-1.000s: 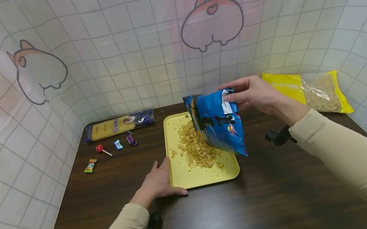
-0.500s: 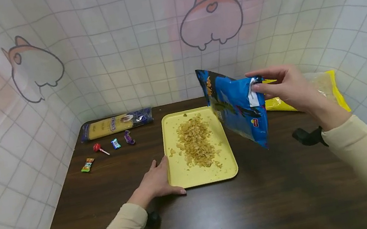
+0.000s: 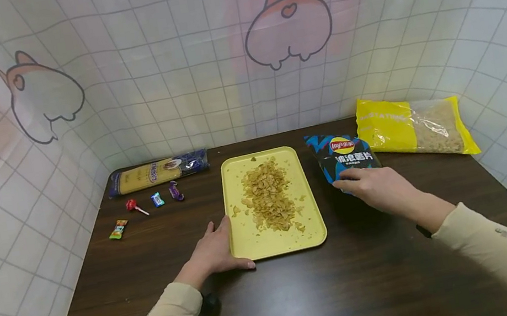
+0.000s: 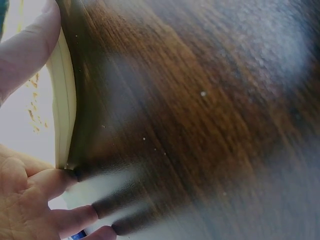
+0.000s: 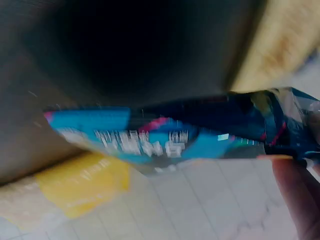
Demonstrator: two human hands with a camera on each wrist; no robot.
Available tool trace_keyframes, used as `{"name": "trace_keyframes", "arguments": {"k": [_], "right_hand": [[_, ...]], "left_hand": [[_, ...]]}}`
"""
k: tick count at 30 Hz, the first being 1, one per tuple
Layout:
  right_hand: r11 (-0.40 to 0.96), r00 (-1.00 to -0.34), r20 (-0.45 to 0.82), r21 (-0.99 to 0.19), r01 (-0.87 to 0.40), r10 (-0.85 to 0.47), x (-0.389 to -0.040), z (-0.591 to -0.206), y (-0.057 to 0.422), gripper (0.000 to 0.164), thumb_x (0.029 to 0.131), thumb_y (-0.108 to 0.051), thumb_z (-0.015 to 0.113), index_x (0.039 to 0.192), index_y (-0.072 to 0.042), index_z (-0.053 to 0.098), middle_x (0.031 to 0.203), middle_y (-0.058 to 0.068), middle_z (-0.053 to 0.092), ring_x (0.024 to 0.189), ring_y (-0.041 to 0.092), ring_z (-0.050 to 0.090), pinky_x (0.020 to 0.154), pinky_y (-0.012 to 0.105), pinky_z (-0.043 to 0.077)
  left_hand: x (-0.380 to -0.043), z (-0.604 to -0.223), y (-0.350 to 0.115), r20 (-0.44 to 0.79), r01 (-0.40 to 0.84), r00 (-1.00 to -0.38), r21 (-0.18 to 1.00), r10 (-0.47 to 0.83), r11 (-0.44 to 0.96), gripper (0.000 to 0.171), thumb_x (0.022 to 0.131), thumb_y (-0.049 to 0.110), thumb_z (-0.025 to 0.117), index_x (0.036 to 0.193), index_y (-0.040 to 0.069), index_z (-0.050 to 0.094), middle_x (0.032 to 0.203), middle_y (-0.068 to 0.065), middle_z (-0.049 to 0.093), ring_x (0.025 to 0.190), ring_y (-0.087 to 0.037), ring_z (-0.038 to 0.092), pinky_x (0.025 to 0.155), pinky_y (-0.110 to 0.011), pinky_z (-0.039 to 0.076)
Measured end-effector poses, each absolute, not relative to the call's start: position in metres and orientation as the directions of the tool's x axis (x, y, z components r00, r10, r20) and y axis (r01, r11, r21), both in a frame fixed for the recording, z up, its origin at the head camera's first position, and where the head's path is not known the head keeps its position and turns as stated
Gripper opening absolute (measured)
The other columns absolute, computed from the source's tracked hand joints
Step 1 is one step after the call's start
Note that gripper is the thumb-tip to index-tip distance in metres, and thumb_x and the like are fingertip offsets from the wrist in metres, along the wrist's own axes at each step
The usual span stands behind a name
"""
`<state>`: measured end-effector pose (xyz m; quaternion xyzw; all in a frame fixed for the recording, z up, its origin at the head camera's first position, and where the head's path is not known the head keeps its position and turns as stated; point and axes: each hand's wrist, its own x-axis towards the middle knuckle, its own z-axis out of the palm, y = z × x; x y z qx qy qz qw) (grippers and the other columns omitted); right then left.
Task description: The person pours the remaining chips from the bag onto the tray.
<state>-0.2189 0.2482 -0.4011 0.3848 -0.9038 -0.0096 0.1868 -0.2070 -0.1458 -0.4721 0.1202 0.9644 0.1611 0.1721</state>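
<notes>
A yellow tray (image 3: 305, 240) bears a heap of crushed potato chips (image 3: 267, 197). My left hand (image 3: 211, 254) touches the tray's near left corner, its thumb along the front edge and the fingers by the left side. In the left wrist view those fingers (image 4: 75, 220) look extended, their tips on the table. To the right of the tray, my right hand (image 3: 384, 189) grips a blue and black Lay's chip bag (image 3: 345, 156) by its near end. The bag (image 5: 155, 142) is blurred in the right wrist view, and its opening cannot be made out.
A yellow pasta bag (image 3: 386, 127) lies at the back right. A spaghetti pack (image 3: 150, 175) is at the back left. Before it lie a red lollipop (image 3: 131, 204), an orange-green candy (image 3: 118, 229), a blue candy (image 3: 157, 199) and a purple candy (image 3: 176, 191). A patterned curtain (image 3: 170, 82) surrounds the table.
My right hand has swung the chip bag from over the tray to the right, then lowered and turned it, uncovering the chip heap and the pasta bag. The left hand stays at the tray.
</notes>
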Motion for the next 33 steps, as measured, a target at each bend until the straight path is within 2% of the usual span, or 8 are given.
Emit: {"name": "trace_keyframes", "arguments": {"k": [3, 6, 10, 14, 18, 21, 26, 33], "right_hand": [[0.693, -0.643, 0.263, 0.204, -0.692, -0.719, -0.217, -0.423, 0.25, 0.039, 0.085, 0.001, 0.078, 0.121, -0.013, 0.075, 0.122, 0.015, 0.072, 0.089, 0.033, 0.075, 0.059, 0.043, 0.061], [0.699, -0.655, 0.246, 0.197, -0.688, -0.714, -0.216, -0.437, 0.251, 0.041, 0.087, -0.003, 0.078, 0.125, -0.014, 0.073, 0.128, 0.016, 0.069, 0.076, 0.03, 0.072, 0.049, 0.036, 0.055], [0.762, -0.731, 0.224, 0.114, -0.638, -0.645, -0.216, -0.445, 0.252, 0.058, 0.086, -0.018, 0.083, 0.14, -0.015, 0.063, 0.142, 0.018, 0.06, 0.067, 0.027, 0.069, 0.043, 0.029, 0.046], [0.852, -0.849, 0.111, -0.032, -0.523, -0.517, -0.216, -0.449, 0.253, 0.077, 0.088, -0.036, 0.081, 0.153, -0.012, 0.048, 0.151, 0.025, 0.051, 0.094, 0.039, 0.073, 0.062, 0.043, 0.059], [0.893, -0.898, 0.0, -0.112, -0.436, -0.439, -0.215, -0.457, 0.254, 0.08, 0.093, -0.044, 0.073, 0.156, -0.007, 0.041, 0.148, 0.032, 0.049, 0.115, 0.051, 0.064, 0.084, 0.06, 0.058], [0.901, -0.906, -0.028, -0.117, -0.418, -0.423, -0.215, -0.464, 0.253, 0.076, 0.096, -0.043, 0.07, 0.155, -0.005, 0.041, 0.144, 0.034, 0.052, 0.114, 0.051, 0.065, 0.088, 0.062, 0.056], [0.907, -0.911, -0.038, -0.118, -0.404, -0.41, -0.216, -0.468, 0.253, 0.073, 0.097, -0.039, 0.069, 0.155, -0.004, 0.041, 0.139, 0.032, 0.056, 0.107, 0.047, 0.068, 0.087, 0.059, 0.057], [0.894, -0.902, 0.0, -0.129, -0.428, -0.432, -0.214, -0.453, 0.253, 0.076, 0.095, -0.047, 0.07, 0.154, -0.005, 0.044, 0.138, 0.029, 0.059, 0.106, 0.045, 0.069, 0.084, 0.057, 0.058]], "left_hand": [[-0.207, -0.472, -0.146, -0.294, 0.178, -0.911, 0.352, 0.289, 0.919, 0.134, 0.071, 0.063, 0.086, 0.161, -0.006, 0.015, 0.166, -0.025, 0.027, 0.151, -0.055, 0.022, 0.115, -0.066, 0.035], [-0.206, -0.472, -0.145, -0.295, 0.18, -0.91, 0.352, 0.291, 0.919, 0.134, 0.071, 0.063, 0.086, 0.161, -0.006, 0.015, 0.166, -0.025, 0.027, 0.151, -0.055, 0.022, 0.115, -0.066, 0.035], [-0.205, -0.471, -0.146, -0.298, 0.178, -0.909, 0.354, 0.291, 0.918, 0.134, 0.071, 0.063, 0.086, 0.161, -0.006, 0.015, 0.166, -0.025, 0.027, 0.151, -0.055, 0.022, 0.115, -0.066, 0.035], [-0.206, -0.47, -0.147, -0.298, 0.176, -0.91, 0.354, 0.289, 0.919, 0.134, 0.071, 0.063, 0.086, 0.161, -0.006, 0.015, 0.166, -0.025, 0.027, 0.151, -0.055, 0.022, 0.115, -0.066, 0.034], [-0.206, -0.47, -0.148, -0.296, 0.175, -0.911, 0.356, 0.289, 0.918, 0.134, 0.071, 0.063, 0.086, 0.161, -0.006, 0.015, 0.166, -0.025, 0.027, 0.151, -0.055, 0.022, 0.115, -0.066, 0.034], [-0.206, -0.471, -0.149, -0.293, 0.176, -0.911, 0.359, 0.29, 0.916, 0.134, 0.071, 0.063, 0.087, 0.161, -0.006, 0.015, 0.166, -0.025, 0.027, 0.151, -0.056, 0.022, 0.114, -0.067, 0.035], [-0.206, -0.473, -0.149, -0.292, 0.178, -0.91, 0.364, 0.293, 0.914, 0.134, 0.071, 0.062, 0.087, 0.161, -0.006, 0.016, 0.166, -0.025, 0.027, 0.151, -0.056, 0.023, 0.114, -0.066, 0.035], [-0.204, -0.471, -0.15, -0.318, 0.158, -0.904, 0.375, 0.287, 0.914, 0.134, 0.072, 0.061, 0.087, 0.161, -0.006, 0.013, 0.166, -0.026, 0.025, 0.151, -0.056, 0.021, 0.115, -0.066, 0.034]]}}
